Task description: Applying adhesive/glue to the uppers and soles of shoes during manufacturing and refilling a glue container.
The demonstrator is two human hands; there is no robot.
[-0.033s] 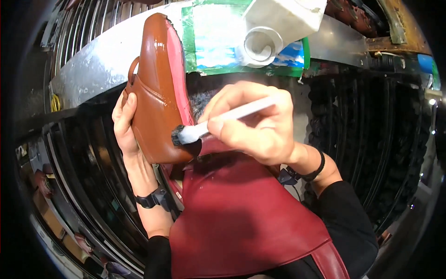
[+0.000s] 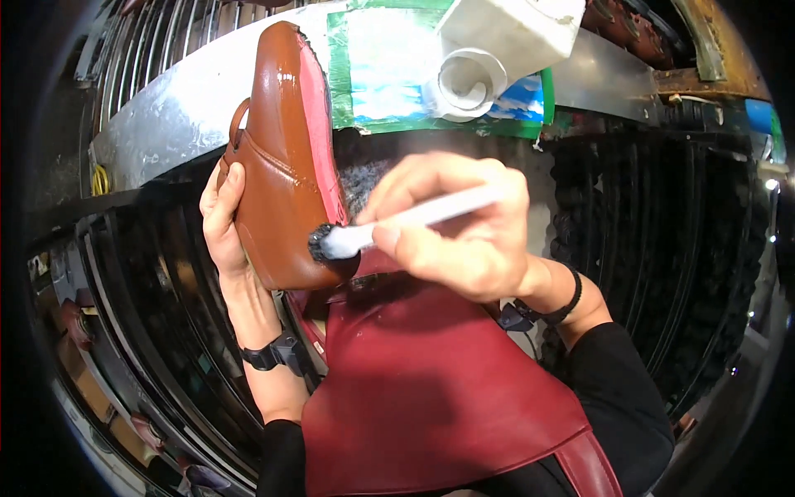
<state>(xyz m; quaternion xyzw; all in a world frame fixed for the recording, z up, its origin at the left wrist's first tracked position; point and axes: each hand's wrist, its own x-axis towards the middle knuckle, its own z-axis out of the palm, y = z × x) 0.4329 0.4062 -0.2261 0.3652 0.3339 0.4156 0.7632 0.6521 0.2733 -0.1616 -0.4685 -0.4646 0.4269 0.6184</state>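
A glossy brown leather shoe upper [image 2: 277, 166] stands tilted on its side, toe pointing away, its pink underside [image 2: 321, 132] facing right. My left hand [image 2: 222, 214] grips it from the left, fingers partly hidden behind the leather. Pinched in my right hand [image 2: 464, 228] is a white-handled brush [image 2: 439, 207] with short black bristles [image 2: 320, 243]. Those bristles rest against the lower heel side of the shoe, close to the pink edge. A thin leather loop [image 2: 238, 121] sticks out at the shoe's left.
Beyond the shoe lies a metal bench [image 2: 178, 108] with a green-taped sheet [image 2: 381, 79]. A white plastic container [image 2: 505, 37] lies there, its round mouth toward me. Dark racks [image 2: 638, 240] stand at both sides. A red apron [image 2: 439, 381] covers my lap.
My right hand and the brush have shifted slightly right and down along the heel. The shoe and my left hand have barely moved.
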